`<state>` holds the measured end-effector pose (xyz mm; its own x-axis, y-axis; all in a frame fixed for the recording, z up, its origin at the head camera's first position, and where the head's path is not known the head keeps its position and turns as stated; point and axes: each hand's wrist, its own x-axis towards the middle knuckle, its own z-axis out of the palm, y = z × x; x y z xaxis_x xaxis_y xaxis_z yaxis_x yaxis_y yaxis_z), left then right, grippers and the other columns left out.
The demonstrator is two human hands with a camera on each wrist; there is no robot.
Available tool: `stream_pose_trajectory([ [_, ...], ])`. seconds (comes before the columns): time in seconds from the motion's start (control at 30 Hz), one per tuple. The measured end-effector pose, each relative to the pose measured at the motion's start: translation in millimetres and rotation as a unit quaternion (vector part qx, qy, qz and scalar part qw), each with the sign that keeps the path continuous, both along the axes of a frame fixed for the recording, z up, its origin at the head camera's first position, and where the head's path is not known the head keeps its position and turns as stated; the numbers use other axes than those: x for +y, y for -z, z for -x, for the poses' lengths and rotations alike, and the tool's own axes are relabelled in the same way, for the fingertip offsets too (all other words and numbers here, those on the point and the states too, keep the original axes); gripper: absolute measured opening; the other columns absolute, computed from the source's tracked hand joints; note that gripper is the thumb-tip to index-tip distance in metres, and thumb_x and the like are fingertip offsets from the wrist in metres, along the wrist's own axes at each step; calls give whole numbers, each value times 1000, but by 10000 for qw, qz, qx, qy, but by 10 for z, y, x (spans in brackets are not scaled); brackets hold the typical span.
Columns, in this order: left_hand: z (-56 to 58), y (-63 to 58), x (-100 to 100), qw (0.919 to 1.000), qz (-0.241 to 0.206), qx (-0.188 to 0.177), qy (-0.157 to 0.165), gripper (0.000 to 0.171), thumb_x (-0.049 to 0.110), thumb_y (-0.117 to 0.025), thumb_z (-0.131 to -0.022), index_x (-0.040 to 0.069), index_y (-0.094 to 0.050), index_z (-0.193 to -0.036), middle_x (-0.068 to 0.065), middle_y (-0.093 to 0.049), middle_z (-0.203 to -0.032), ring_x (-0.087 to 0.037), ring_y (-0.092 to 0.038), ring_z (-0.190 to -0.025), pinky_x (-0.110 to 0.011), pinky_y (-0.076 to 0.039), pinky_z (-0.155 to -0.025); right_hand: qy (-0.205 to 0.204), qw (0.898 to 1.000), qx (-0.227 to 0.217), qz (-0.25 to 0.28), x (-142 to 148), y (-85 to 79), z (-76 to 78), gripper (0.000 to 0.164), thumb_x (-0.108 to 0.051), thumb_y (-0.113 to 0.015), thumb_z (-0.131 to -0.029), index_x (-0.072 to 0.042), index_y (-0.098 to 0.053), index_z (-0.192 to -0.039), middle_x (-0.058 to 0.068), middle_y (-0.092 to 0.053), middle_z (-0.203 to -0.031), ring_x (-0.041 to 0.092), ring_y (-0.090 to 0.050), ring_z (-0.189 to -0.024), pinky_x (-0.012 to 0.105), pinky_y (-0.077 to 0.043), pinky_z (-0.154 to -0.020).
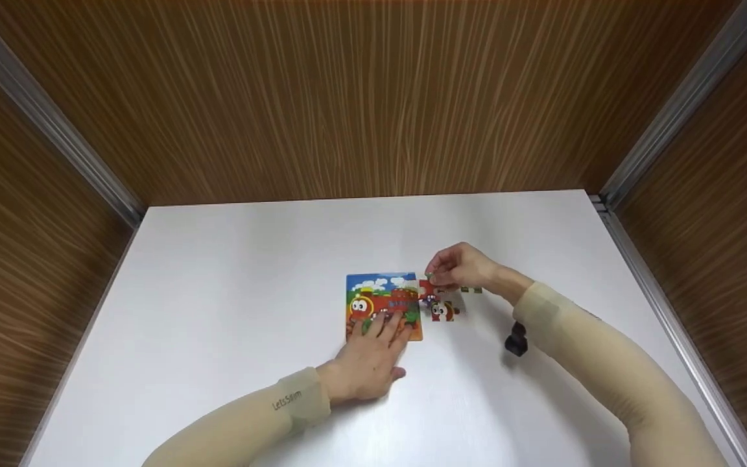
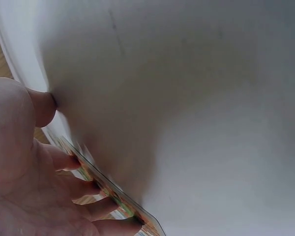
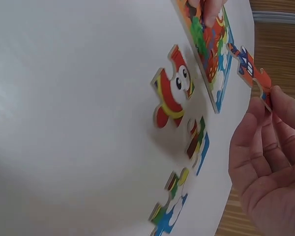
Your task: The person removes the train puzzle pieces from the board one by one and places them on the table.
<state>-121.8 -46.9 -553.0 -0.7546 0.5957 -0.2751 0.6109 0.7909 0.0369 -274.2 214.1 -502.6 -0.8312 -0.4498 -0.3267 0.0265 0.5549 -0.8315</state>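
Note:
A picture puzzle board point(image 1: 383, 285) with a red, big-eyed train lies on the white table. My left hand point(image 1: 368, 366) rests its spread fingertips on the board's lower part; in the left wrist view these fingers point(image 2: 105, 209) lie over the board's edge. Just right of the board, my right hand point(image 1: 467, 264) pinches a red and blue puzzle piece point(image 3: 248, 68) between thumb and fingers, tilted above the table. Beneath and beside that hand lie loose pieces: one with white eyes point(image 3: 177, 86), a blue and brown one point(image 3: 200, 145), and a blue, white and green one point(image 3: 172, 202).
The white table point(image 1: 231, 279) has wood-grain panels point(image 1: 373, 97) at its back and both sides. Metal rails point(image 1: 678, 97) run along the corners. A small black device point(image 1: 516, 340) is below the right wrist.

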Motion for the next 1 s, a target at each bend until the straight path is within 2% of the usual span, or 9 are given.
stream_pose_trajectory([
  [0.2, 7, -18, -11, 10000, -50, 24, 41, 79, 58, -43, -117, 17, -23, -181, -15, -16, -191, -43, -29, -174, -67, -35, -136, 56, 9999, -81, 64, 219, 29, -74, 21, -9, -81, -100, 5, -77, -116, -5, -77, -86, 11, -70, -78, 27, -65, -75],
  [0.37, 7, -17, -11, 9999, -48, 65, 74, 79, 59, -43, -117, 17, -24, -181, -15, -18, -190, -43, -30, -173, -66, -36, -136, 86, 9998, -139, 64, 383, 84, -142, 21, -6, -80, -99, 7, -77, -116, -5, -77, -86, 9, -71, -78, 26, -65, -74],
  [0.6, 18, -23, -18, 9999, -85, 38, 47, 81, 61, -42, -116, 17, -22, -181, -14, -17, -190, -43, -29, -174, -64, -33, -138, 216, 9998, -53, -6, 589, 142, -213, 25, -5, -81, -97, 10, -77, -118, -7, -78, -85, 6, -67, -75, 22, -59, -69],
  [1.0, 45, -39, -23, 9997, -257, -14, -38, 83, 63, -48, -114, 19, -28, -180, -12, -23, -190, -42, -31, -173, -65, -35, -137, 300, 9984, 114, -463, 805, 222, -276, 24, -7, -83, -96, 6, -82, -116, 1, -84, -99, 7, -65, -80, 20, -55, -70],
])
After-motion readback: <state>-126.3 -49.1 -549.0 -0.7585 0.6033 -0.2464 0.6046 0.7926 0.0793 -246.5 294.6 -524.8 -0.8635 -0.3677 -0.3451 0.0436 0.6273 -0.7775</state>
